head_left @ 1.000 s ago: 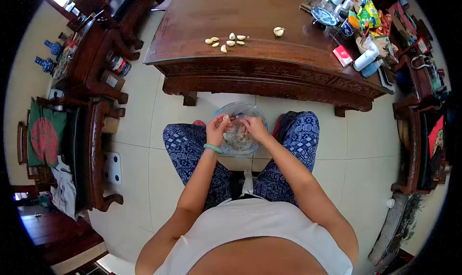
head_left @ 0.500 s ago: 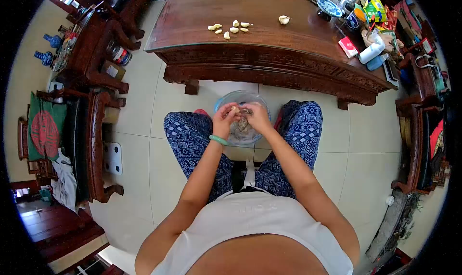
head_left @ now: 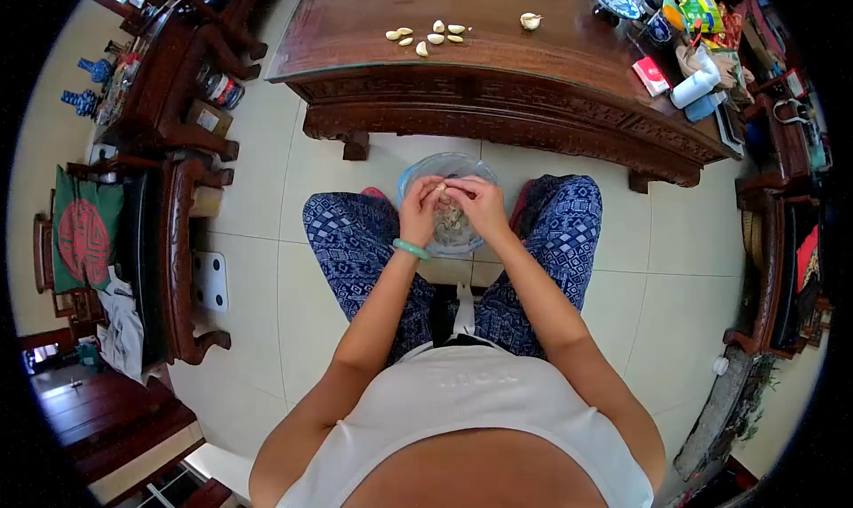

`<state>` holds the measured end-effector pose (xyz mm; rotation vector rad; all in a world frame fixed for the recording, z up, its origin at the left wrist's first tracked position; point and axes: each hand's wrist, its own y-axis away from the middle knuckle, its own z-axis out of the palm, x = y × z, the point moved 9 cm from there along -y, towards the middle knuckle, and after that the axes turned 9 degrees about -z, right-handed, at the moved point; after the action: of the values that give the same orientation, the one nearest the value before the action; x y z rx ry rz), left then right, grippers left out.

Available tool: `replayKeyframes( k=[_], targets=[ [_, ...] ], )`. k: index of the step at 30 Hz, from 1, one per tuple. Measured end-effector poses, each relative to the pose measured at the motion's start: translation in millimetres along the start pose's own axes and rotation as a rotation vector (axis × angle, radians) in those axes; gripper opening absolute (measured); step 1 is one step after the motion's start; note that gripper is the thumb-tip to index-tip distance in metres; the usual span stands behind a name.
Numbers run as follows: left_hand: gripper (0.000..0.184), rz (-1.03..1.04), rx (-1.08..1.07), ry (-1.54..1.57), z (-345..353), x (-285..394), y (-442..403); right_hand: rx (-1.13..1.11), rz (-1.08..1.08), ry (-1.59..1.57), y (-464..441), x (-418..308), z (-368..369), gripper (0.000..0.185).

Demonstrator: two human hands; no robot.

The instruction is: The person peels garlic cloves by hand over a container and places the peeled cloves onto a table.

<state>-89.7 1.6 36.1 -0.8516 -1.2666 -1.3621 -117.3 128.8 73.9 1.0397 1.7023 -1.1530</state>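
Head view, looking down: pale tiled floor (head_left: 613,219) spreads around me, and a dark carved desk (head_left: 355,10) stands across the far side. My patterned trousers (head_left: 351,246) flank a clear bin (head_left: 462,163), which sits on the floor between my knees, near the desk, with greyish scraps inside. Above it my two hands meet: my left hand (head_left: 418,210) has thumb and fingers pinched together, and my right hand (head_left: 484,204) bunches its fingertips against them. Toward the desk's right end, a white bottle (head_left: 696,88) is just beside a red box (head_left: 651,77). Nearer the middle, a garlic bulb (head_left: 530,21) rests apart, its cloves seemingly not separated, so I count that part as left undone. Well to its left, eight garlic cloves (head_left: 435,39) lie loosely grouped near the front edge; they look pale and bare, so I judge them finished. Smallest is the pale piece (head_left: 442,187) at my fingertips, partly hidden, probably another clove and still being worked; my left hand clamps it, but whether my right hand grips it too, I cannot tell.
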Motion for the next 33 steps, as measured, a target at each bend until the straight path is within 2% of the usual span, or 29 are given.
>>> replayKeyframes(
  k=[4, 7, 11, 14, 16, 19, 24, 26, 28, 33],
  targets=[
    [0.019, -0.011, -0.018, -0.004, -1, -6, -2, 0.013, 0.012, -0.029, 2, 8, -1, 0.016],
    [0.020, -0.034, -0.020, -0.004, 1, -7, 0, 0.008, -0.074, 0.056, 3, 7, -1, 0.016],
    [0.024, -0.065, 0.005, 0.050, -3, -13, -1, -0.013, 0.048, -0.096, 6, 24, 3, 0.016],
    [0.024, -0.058, -0.055, 0.048, -5, -26, -6, -0.022, 0.077, -0.027, 7, 31, 6, 0.015],
    [0.025, -0.049, -0.050, -0.044, -4, -28, -5, -0.008, 0.014, 0.127, 5, 17, 6, 0.016],
    [0.025, -0.024, -0.060, -0.071, -1, -30, -7, 0.008, 0.068, 0.066, 7, 22, 4, 0.016],
    [0.024, -0.103, -0.027, 0.011, -5, -54, -16, 0.034, 0.195, -0.068, 9, 48, 7, 0.014],
    [0.024, -0.154, -0.063, 0.157, -4, -65, -20, 0.039, 0.224, -0.087, 10, 56, 8, 0.014],
    [0.024, -0.177, -0.030, 0.169, -6, -68, -22, 0.143, 0.205, 0.026, 11, 65, 1, 0.014],
    [0.024, -0.189, 0.020, 0.158, -12, -72, -28, 0.147, 0.206, 0.096, 13, 76, -3, 0.015]
  ],
)
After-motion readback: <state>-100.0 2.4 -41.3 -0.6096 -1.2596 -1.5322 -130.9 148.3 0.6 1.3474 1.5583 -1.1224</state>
